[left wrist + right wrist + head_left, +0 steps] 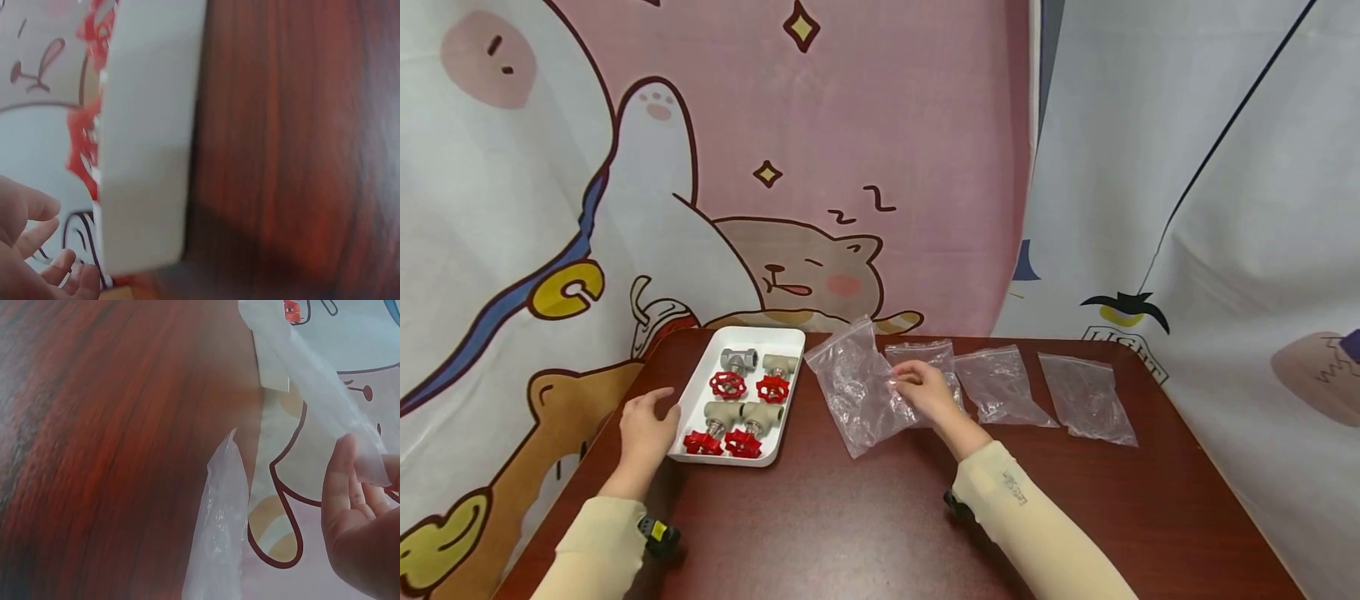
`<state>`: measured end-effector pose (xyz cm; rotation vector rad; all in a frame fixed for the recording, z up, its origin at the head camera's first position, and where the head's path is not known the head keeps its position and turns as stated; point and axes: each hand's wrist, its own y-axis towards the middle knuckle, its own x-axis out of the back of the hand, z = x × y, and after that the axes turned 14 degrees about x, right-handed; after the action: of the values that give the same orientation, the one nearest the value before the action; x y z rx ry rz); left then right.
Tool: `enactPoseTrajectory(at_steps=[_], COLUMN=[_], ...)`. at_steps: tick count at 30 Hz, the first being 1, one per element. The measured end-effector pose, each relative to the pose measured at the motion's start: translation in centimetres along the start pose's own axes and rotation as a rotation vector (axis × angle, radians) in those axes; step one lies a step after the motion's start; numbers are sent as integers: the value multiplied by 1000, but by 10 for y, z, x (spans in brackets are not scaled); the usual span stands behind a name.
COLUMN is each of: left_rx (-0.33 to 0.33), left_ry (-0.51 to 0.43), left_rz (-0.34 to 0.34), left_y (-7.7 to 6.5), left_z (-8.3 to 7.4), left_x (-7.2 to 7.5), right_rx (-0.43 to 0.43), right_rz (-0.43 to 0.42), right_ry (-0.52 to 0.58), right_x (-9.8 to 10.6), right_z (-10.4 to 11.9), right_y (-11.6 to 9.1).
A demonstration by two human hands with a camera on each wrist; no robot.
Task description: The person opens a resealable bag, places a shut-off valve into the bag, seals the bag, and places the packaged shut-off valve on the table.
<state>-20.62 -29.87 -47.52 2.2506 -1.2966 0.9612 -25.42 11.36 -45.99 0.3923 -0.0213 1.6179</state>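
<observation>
My right hand (928,396) pinches a clear zip-lock bag (846,387) between thumb and fingers, lifted a little off the table. In the right wrist view the bag (331,400) stretches away from the fingertips. My left hand (643,433) is beside the white tray (752,337), at its left edge, with fingers loosely bent and nothing in them; whether it touches the tray, I cannot tell. In that tray lie several valves (762,417) with red handwheels and beige or grey bodies. The tray's side wall (147,156) fills much of the left wrist view.
More clear zip-lock bags lie flat to the right: one (925,354) partly behind the right hand, another (1003,383) beside it, a third (1090,396) farther right. The brown table (880,525) meets a cartoon-printed cloth (940,167) at the back.
</observation>
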Motion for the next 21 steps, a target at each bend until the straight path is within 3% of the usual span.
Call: enactPoseTrajectory(at_steps=[4, 8, 15, 21], left_rx=[-96, -192, -379, -427], left_ry=[-82, -109, -183, -269], left_rz=[-29, 11, 211, 442], left_y=[-10, -22, -43, -64], left_z=[-21, -44, -76, -100], left_x=[-5, -11, -28, -41], right_rx=[24, 36, 21, 49], right_rz=[51, 104, 191, 240], right_ry=[7, 11, 72, 104], right_x=[6, 12, 25, 36], right_z=[-1, 1, 4, 4], right_y=[-4, -7, -13, -15])
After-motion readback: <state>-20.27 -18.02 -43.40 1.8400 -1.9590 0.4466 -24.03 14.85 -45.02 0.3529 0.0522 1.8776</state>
